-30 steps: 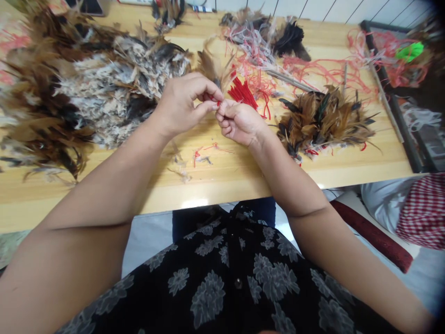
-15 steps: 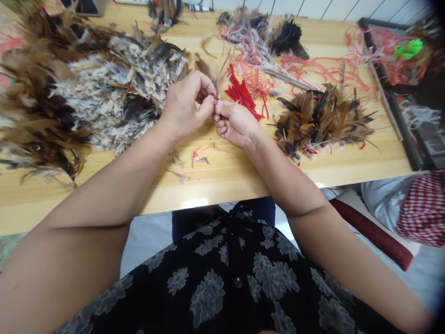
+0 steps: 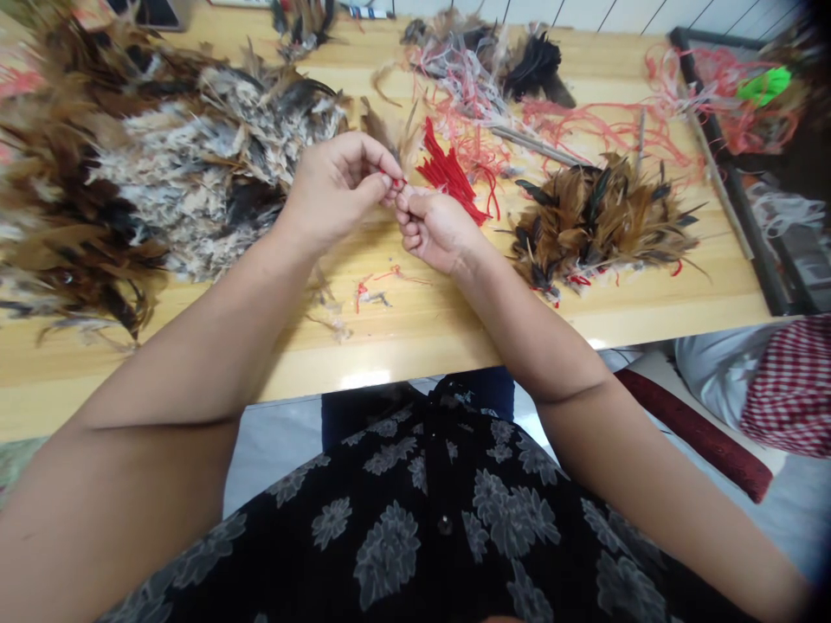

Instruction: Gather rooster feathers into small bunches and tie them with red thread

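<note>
Near the middle of the wooden table, my left hand (image 3: 334,192) pinches a small piece of red string (image 3: 397,183) between thumb and fingers. Close against it, my right hand (image 3: 436,227) is closed at the base of a few brown feathers (image 3: 393,130), which point up behind the fingertips; how it holds them is partly hidden. Just behind my right hand lies a bundle of red strings (image 3: 451,173). A large pile of brown and whitish feathers (image 3: 188,173) is beside my left hand. To the right is a bunch of brown feathers (image 3: 601,216).
Pink and white plastic strands (image 3: 467,82) lie at the back beside black feathers (image 3: 536,65). A dark frame (image 3: 733,186) with strands and a bright green piece (image 3: 766,86) is at the right. Small red scraps (image 3: 371,294) lie near the table's front edge (image 3: 402,359).
My left hand has shifted slightly left, and a bit more of the red string shows between the fingertips. My right hand has barely moved.
</note>
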The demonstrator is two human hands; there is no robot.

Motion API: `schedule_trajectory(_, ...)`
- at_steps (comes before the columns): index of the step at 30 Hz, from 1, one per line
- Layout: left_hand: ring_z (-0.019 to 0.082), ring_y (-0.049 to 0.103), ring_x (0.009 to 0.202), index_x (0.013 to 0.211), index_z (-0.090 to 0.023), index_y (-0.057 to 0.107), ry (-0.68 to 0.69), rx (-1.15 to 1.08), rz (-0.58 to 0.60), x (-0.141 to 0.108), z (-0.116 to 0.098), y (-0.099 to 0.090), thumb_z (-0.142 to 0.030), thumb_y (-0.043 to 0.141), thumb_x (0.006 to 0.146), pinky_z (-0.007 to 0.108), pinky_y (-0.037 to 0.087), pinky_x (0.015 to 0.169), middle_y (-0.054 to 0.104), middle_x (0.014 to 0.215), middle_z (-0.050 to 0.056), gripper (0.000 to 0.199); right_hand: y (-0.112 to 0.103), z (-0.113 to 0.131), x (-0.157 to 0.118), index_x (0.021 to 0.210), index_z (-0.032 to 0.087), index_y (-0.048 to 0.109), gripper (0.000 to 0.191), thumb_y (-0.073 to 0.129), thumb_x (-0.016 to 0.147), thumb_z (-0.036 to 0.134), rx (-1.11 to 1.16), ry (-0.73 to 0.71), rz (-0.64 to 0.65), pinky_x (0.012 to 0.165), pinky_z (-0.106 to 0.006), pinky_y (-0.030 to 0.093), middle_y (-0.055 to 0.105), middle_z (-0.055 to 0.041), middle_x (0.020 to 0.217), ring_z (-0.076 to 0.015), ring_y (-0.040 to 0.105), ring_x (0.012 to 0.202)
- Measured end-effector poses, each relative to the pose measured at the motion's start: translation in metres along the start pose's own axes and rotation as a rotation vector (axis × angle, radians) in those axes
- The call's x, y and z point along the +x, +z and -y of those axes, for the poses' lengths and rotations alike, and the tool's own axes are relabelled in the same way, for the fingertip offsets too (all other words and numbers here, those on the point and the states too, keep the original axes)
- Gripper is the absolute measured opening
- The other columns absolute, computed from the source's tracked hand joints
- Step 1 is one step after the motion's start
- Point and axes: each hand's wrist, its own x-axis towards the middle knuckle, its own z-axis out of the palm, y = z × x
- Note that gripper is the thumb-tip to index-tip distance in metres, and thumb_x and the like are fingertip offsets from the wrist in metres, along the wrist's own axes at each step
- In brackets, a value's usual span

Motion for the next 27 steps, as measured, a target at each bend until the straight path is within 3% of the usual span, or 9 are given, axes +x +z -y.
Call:
schedule_trajectory(3, 0.035, 0.093, 0.113, 0.135, -0.039, 0.08, 0.028, -0.005, 0.043, -0.001, 0.007, -0.004, -0.065, 0.071, 0.128, 0.067, 0.084, 0.105, 0.092, 0.112, 0.006, 0.029, 0.0, 0.0, 0.0, 0.078, 0.02, 0.051, 0.054, 0.053, 0.131, 0.008, -0.005, -0.001, 0.006, 0.053, -0.01, 0.021, 0.045, 0.0099, 0.064, -0.0009, 0.031, 0.053)
schedule_trajectory(7, 0.037, 0.094, 0.118, 0.141, -0.039, 0.08, 0.044, 0.048, 0.071, -0.002, 0.023, -0.002, -0.065, 0.065, 0.13, 0.071, 0.08, 0.11, 0.094, 0.128, 0.009, 0.032, -0.002, -0.003, 0.002, 0.08, 0.02, 0.052, 0.05, 0.052, 0.128, 0.007, -0.019, -0.014, 0.018, 0.054, -0.01, 0.022, 0.045, 0.0098, 0.066, -0.0007, 0.031, 0.053)
schedule_trajectory(12, 0.035, 0.091, 0.112, 0.128, -0.037, 0.084, 0.021, 0.102, -0.051, -0.002, 0.026, 0.005, -0.06, 0.076, 0.122, 0.065, 0.077, 0.106, 0.094, 0.123, 0.007, 0.025, -0.004, -0.004, 0.005, 0.078, 0.021, 0.05, 0.051, 0.056, 0.128, 0.011, -0.048, -0.03, 0.019, 0.053, -0.012, 0.022, 0.043, 0.0073, 0.074, -0.0041, 0.028, 0.059)
schedule_trajectory(14, 0.036, 0.088, 0.121, 0.132, -0.039, 0.083, 0.045, 0.144, -0.066, -0.001, 0.023, 0.008, -0.057, 0.075, 0.123, 0.065, 0.072, 0.114, 0.092, 0.127, 0.006, 0.022, -0.004, -0.004, 0.006, 0.076, 0.022, 0.05, 0.053, 0.057, 0.127, 0.011, -0.063, -0.036, 0.022, 0.052, -0.013, 0.023, 0.041, 0.0059, 0.077, -0.0068, 0.026, 0.062)
schedule_trajectory(18, 0.037, 0.086, 0.12, 0.137, -0.035, 0.08, 0.146, 0.175, -0.163, 0.003, 0.019, 0.017, -0.056, 0.084, 0.117, 0.059, 0.068, 0.113, 0.087, 0.129, 0.009, 0.029, -0.004, -0.004, 0.007, 0.074, 0.021, 0.052, 0.055, 0.055, 0.128, 0.012, -0.031, -0.042, 0.035, 0.052, -0.01, 0.023, 0.041, 0.0064, 0.078, -0.0049, 0.028, 0.062)
schedule_trajectory(22, 0.037, 0.082, 0.127, 0.114, -0.037, 0.078, 0.062, 0.137, -0.263, 0.004, 0.012, 0.024, -0.041, 0.089, 0.111, 0.054, 0.064, 0.124, 0.083, 0.123, 0.01, 0.013, -0.003, -0.005, 0.007, 0.073, 0.021, 0.051, 0.055, 0.054, 0.127, 0.01, -0.026, -0.035, 0.041, 0.051, -0.009, 0.024, 0.041, 0.0069, 0.075, -0.0052, 0.027, 0.061)
schedule_trajectory(27, 0.037, 0.081, 0.127, 0.104, -0.038, 0.073, 0.019, 0.096, -0.306, 0.002, 0.005, 0.025, -0.031, 0.09, 0.11, 0.051, 0.064, 0.126, 0.083, 0.119, 0.009, 0.019, 0.001, -0.006, 0.007, 0.073, 0.02, 0.05, 0.057, 0.056, 0.13, 0.013, 0.02, -0.017, 0.041, 0.051, -0.009, 0.023, 0.042, 0.0071, 0.071, -0.0051, 0.027, 0.059)
